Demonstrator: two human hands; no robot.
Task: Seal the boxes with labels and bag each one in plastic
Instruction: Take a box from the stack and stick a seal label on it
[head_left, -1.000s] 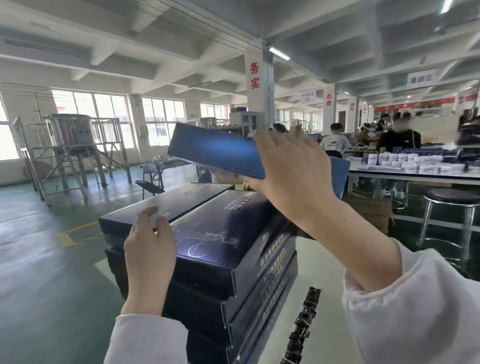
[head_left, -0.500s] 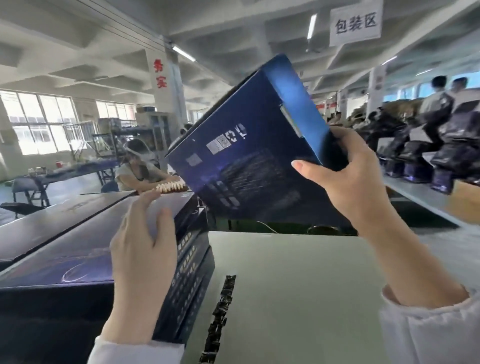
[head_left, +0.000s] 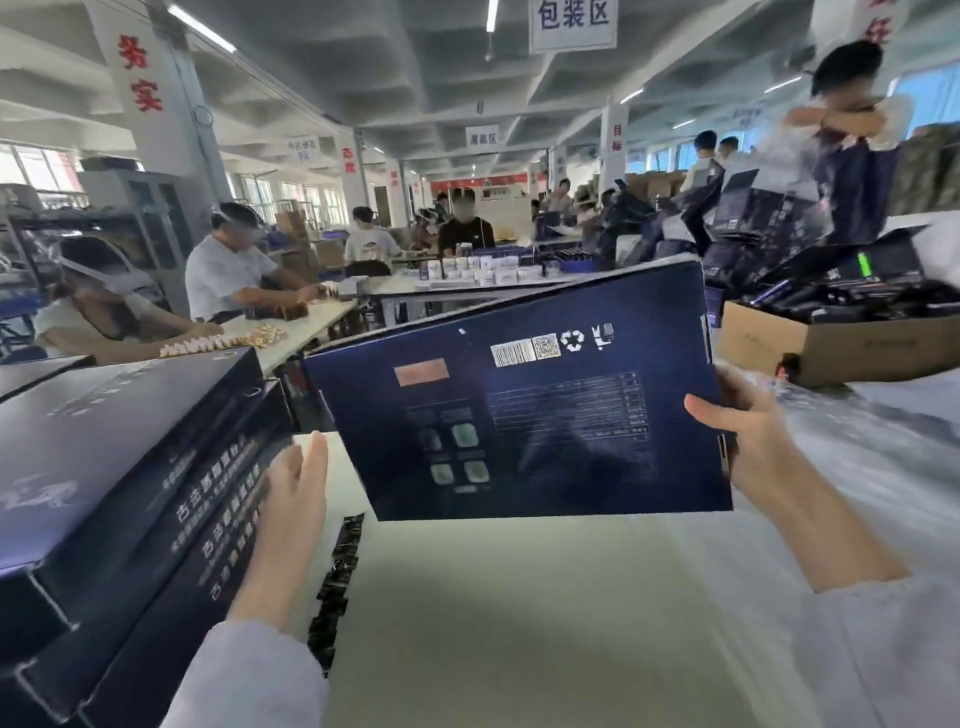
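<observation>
Box (head_left: 519, 405) taken off stack (head_left: 130, 467), now gripped by right hand (head_left: 748, 431) over far edge of tabletop (head_left: 519, 623); left hand (head_left: 291, 509) laid flat against stack. Labelling pending.

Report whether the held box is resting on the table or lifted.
Lifted and tilted: the right hand grips the box by its edge, bottom clear of the table.

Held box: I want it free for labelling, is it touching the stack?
Apart. Head view shows table between the held box and the stack; the right hand grips it.
</observation>
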